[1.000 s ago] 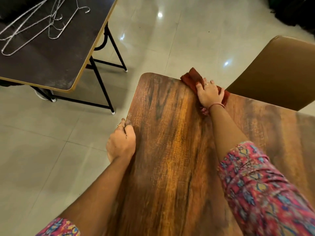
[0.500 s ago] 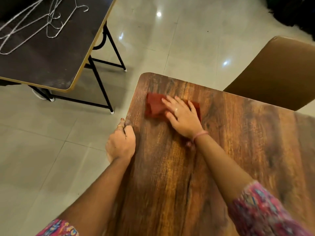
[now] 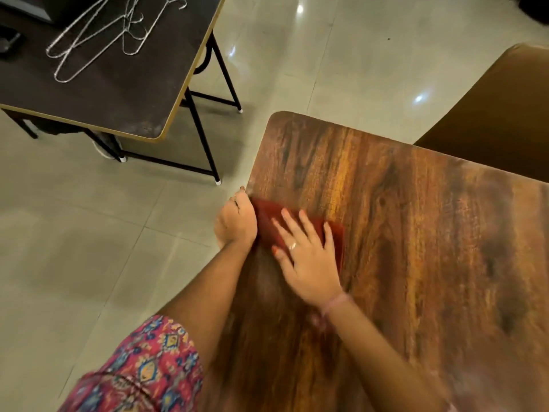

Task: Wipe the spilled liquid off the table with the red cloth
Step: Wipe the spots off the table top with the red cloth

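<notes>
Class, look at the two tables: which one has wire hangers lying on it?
The dark table with black metal legs, at upper left, holds the wire hangers. The brown wooden table carries only the red cloth and hands.

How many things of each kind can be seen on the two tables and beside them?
Tables: 2, the wooden table and the dark table
Red cloth: 1
Wire hangers: at least 2, tangled together
Brown chair: 1
Hands: 2, the left hand and the right hand
Total: at least 8

Home-like room, tiled floor (image 3: 356, 55), folding table (image 3: 118, 93), wire hangers (image 3: 98, 37)
</notes>
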{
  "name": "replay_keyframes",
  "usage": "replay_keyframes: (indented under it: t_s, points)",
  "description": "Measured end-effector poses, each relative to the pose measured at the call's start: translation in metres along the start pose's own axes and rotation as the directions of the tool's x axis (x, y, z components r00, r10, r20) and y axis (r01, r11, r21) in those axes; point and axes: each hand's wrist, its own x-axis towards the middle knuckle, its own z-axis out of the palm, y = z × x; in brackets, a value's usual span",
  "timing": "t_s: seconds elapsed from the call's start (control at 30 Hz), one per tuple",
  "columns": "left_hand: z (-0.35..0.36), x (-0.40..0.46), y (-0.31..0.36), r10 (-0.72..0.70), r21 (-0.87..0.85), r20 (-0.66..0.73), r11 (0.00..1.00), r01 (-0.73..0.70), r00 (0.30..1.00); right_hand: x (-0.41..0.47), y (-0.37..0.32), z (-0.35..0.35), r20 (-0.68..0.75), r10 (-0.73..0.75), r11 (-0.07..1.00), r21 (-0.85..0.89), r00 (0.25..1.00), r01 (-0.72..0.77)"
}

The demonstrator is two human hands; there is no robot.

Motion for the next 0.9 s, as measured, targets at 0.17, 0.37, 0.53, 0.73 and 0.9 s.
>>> replay_keyframes:
  t_s: [0.17, 0.37, 0.53, 0.73, 0.9]
  points:
    - [-0.044, 0.025, -0.035, -0.088, -0.564, 0.642, 0.619, 0.546, 0.762, -0.053, -0.014, 0.011, 0.123, -0.056, 0.998, 0.032, 0.991, 0.052]
    - [-0.092, -0.006, -0.123, -0.089, -0.507, 0.684, 0.655, 0.56, 0.724, 0.075, -0.018, -0.003, 0.09, -0.033, 0.999, 0.04, 0.995, 0.029]
    - [-0.114, -0.055, -0.176, -0.164, -0.371, 0.719, 0.732, 0.572, 0.676, 0.171, -0.026, -0.011, 0.099, 0.165, 0.981, 0.089, 0.981, -0.173]
    - [-0.133, -0.075, -0.202, -0.172, -0.398, 0.823, 0.505, 0.766, 0.541, 0.073, -0.072, 0.013, 0.056, 0.102, 0.987, 0.117, 0.993, -0.108]
    - [-0.143, -0.074, -0.203, -0.118, -0.439, 0.861, 0.321, 0.839, 0.495, -0.101, -0.127, 0.045, 0.187, -0.085, 0.991, 0.118, 0.979, 0.063]
